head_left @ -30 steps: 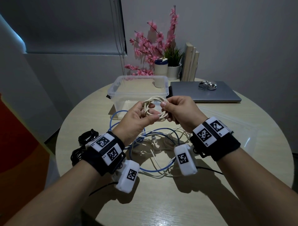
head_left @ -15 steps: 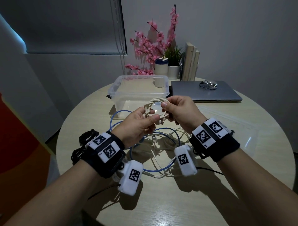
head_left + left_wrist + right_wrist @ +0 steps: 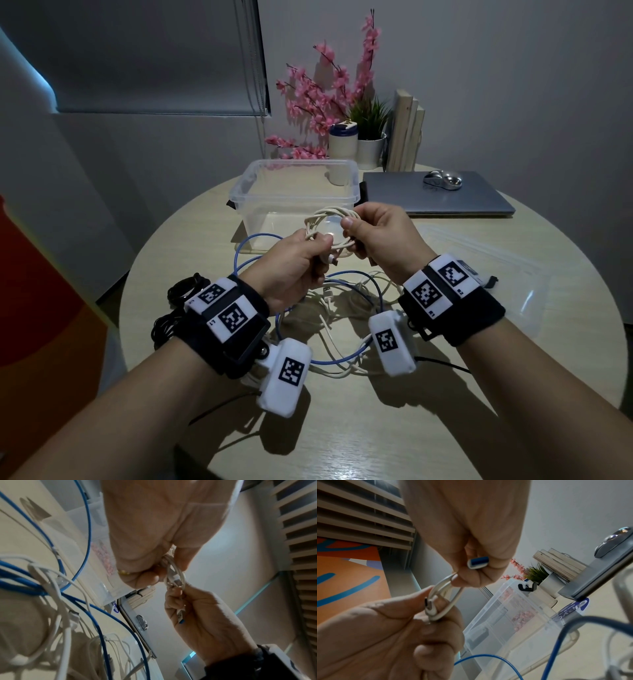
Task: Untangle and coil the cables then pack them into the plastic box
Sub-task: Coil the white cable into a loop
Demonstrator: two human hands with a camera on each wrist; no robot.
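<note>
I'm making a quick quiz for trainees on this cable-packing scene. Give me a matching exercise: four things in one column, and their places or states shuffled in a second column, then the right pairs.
Things:
1. white cable coil
2. blue cable
3. plastic box
4. computer mouse

Places or states:
A. sits on the closed laptop
B. held up between the left hand and the right hand
C. stands open on the table, no cable in it
D. lies in loose loops on the table, tangled with white cables

Pairs: 1-B, 2-D, 3-C, 4-A
</note>
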